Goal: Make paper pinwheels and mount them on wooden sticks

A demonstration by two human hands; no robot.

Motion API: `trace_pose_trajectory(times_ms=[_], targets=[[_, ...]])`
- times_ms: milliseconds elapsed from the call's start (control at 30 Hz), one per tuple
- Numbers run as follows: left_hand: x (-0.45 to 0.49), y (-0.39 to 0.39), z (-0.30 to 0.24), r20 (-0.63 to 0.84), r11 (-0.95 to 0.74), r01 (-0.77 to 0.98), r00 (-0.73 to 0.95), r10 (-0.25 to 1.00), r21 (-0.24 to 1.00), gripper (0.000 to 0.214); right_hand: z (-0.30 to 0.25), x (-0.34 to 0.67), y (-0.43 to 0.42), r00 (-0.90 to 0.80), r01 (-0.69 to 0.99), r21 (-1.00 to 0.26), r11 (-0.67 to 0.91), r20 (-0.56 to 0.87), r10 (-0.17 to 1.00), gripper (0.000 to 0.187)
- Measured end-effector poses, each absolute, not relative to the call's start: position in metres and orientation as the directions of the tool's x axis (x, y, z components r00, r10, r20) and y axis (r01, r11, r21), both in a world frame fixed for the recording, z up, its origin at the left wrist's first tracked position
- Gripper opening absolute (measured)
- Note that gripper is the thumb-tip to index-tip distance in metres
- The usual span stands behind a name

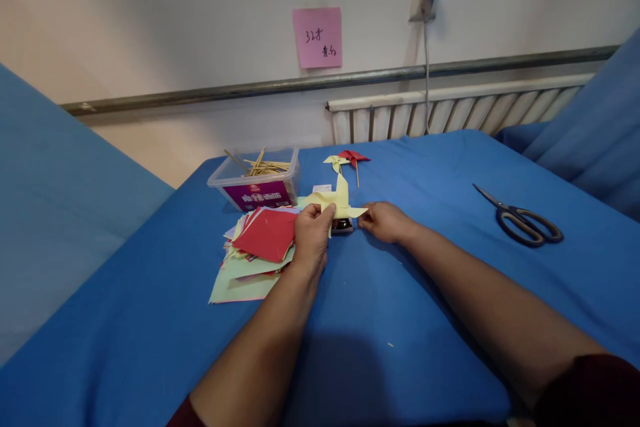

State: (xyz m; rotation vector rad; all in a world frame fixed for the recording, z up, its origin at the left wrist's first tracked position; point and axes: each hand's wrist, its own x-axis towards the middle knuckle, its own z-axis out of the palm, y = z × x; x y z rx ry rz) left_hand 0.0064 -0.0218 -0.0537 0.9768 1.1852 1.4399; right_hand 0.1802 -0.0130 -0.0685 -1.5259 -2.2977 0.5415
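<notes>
Pinched between the thumb and fingers of my left hand [313, 230] is a pale yellow paper pinwheel [336, 199], its blades folded and pointing outward. Just right of it, my right hand [384, 221] has its fingers drawn together near the tip of one blade. Whether those fingers grip something small is hidden. Under the pinwheel, a small box with dark, shiny contents [343, 225] is partly covered. Beside my left hand lies a stack of coloured paper squares, a red sheet [267, 233] on top and light green sheets [235, 280] below.
Behind the paper, a clear plastic tub [254, 181] holds several thin wooden sticks [267, 167]. Finished-looking yellow [337, 161] and red [354, 157] pinwheels lie farther back. Black-handled scissors [523, 219] rest at the right on the blue cloth [425, 360]. A wall and radiator [465, 107] border the back.
</notes>
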Motion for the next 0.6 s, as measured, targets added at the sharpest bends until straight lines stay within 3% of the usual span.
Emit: trace_pose_trajectory(times_ms=[333,600], targets=[[0.007,-0.025,-0.051,-0.011,-0.022,-0.174,-0.184,0.983,0.985,0.028,-0.075,0.186,-0.002,-0.196,0.881,-0.432,0.195,0.042,0.980,0.016],[0.006,-0.024,-0.052,-0.013,-0.021,-0.186,-0.181,0.983,0.982,0.028,-0.075,0.189,-0.004,-0.265,0.806,-0.538,0.247,0.045,0.963,0.013]])
